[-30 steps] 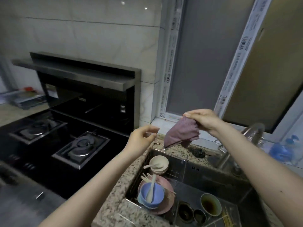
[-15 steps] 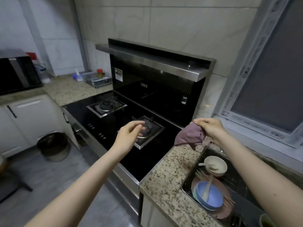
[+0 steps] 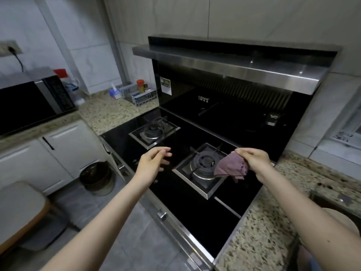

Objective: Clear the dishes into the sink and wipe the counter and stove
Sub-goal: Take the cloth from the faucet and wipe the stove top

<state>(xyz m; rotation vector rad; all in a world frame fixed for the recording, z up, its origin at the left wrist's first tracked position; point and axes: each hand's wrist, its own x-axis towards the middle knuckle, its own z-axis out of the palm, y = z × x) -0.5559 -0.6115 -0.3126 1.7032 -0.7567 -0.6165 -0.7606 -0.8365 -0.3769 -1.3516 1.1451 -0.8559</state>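
Cloth [image 3: 231, 168] hangs pinched in right hand [image 3: 254, 160]; left hand [image 3: 154, 161] open, empty. Spread it flat before wiping the stove [image 3: 195, 202].

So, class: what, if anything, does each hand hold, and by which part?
The right hand pinches a purple cloth by its bunched top; the rest hangs. The left hand holds nothing.
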